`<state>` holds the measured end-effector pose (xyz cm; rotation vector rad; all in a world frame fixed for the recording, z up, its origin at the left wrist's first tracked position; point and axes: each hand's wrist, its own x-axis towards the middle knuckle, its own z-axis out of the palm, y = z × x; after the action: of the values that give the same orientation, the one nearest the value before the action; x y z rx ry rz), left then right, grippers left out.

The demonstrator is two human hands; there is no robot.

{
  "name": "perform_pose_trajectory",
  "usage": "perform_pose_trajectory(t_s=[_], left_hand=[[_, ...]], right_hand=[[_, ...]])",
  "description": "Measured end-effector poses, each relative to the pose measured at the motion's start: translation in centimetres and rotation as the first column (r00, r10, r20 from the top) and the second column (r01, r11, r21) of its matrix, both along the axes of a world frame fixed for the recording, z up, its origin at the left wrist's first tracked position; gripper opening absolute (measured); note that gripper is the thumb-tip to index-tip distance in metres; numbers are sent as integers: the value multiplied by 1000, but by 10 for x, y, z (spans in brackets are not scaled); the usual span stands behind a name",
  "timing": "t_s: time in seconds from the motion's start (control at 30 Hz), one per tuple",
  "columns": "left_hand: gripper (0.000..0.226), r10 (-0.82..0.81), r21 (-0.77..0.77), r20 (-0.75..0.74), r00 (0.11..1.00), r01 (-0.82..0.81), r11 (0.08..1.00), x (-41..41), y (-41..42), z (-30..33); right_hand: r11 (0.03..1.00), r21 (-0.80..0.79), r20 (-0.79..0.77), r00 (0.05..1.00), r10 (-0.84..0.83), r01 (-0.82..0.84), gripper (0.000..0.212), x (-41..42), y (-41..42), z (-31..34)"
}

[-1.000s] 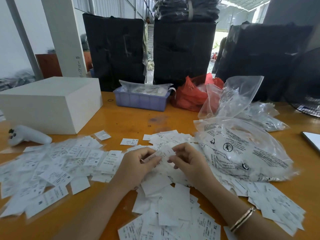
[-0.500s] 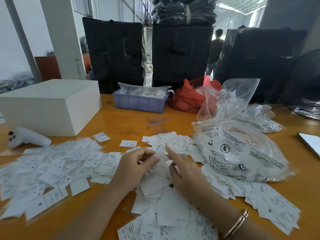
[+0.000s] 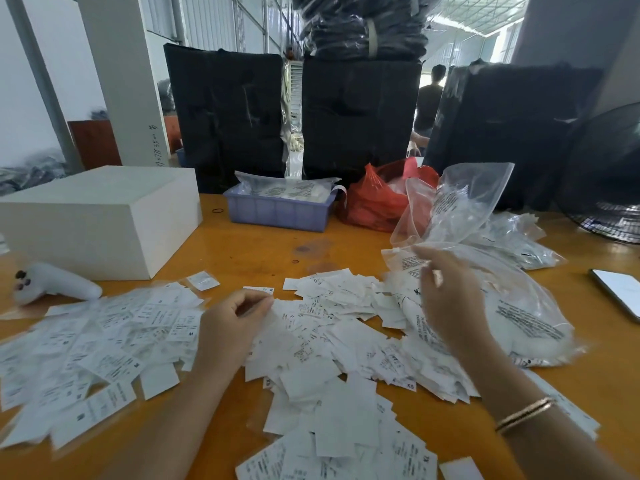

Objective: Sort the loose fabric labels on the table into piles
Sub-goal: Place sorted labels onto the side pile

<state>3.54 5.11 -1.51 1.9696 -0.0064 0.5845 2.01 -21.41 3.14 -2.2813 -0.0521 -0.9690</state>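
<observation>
Loose fabric labels (image 3: 332,344) are spread over the orange table (image 3: 249,251), heaped mostly from six to nine o'clock. The left hand (image 3: 232,323) is curled above them, apparently pinching one label, though blur hides it. The right hand (image 3: 450,299) is raised at three o'clock, fingers relaxed, holding nothing.

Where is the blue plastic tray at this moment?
In the head view, the blue plastic tray stands at the far middle of the table, between the white box and the red plastic bag.
</observation>
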Motion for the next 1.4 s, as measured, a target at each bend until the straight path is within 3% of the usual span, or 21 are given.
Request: perform_pose_trajectory(t_s=[0.1,0.17,0.27,0.33,0.47,0.53,0.63,0.77,0.97,1.17,1.4], left_hand=[[4,146,177,14,989,-146,973,2,9,-3],[15,237,336,44,970,-238,911,4,16,-5],[30,367,543,58,928,-338,769,6,20,-6],[36,380,616,81,922,-346,708,5,18,-5],[26,207,618,217,954,-299,727,5,9,-4],[19,44,604,249,968,-191,774,2,3,-4],[14,-231,592,182,956,81,802,-5,-7,-4],[12,-460,605,60,886,334,723,-10,-16,-8],[12,-487,566,-78,870,440,697,-10,-17,-10],[14,-476,558,-90,875,440,704,-11,-18,-9],[14,-479,553,-93,873,445,704,-11,-18,-7]], right_hand=[[975,-38,-89,971,-221,219,34,21,-45,11],[943,-173,-262,910,-323,285,34,35,-73,11],[866,-443,-501,737,-453,231,29,45,-97,0],[861,-467,-568,679,-466,200,29,46,-100,-11],[884,-393,-526,727,-441,252,13,44,-93,-20],[887,-372,-510,739,-440,272,12,43,-92,-20],[878,-385,-498,736,-457,284,11,42,-92,-22],[849,-456,-491,720,-490,267,21,41,-92,-27],[865,-414,-490,731,-475,285,18,41,-89,-27],[859,-436,-526,699,-485,268,32,46,-94,-24],[858,-441,-489,732,-475,262,28,50,-98,-20]])
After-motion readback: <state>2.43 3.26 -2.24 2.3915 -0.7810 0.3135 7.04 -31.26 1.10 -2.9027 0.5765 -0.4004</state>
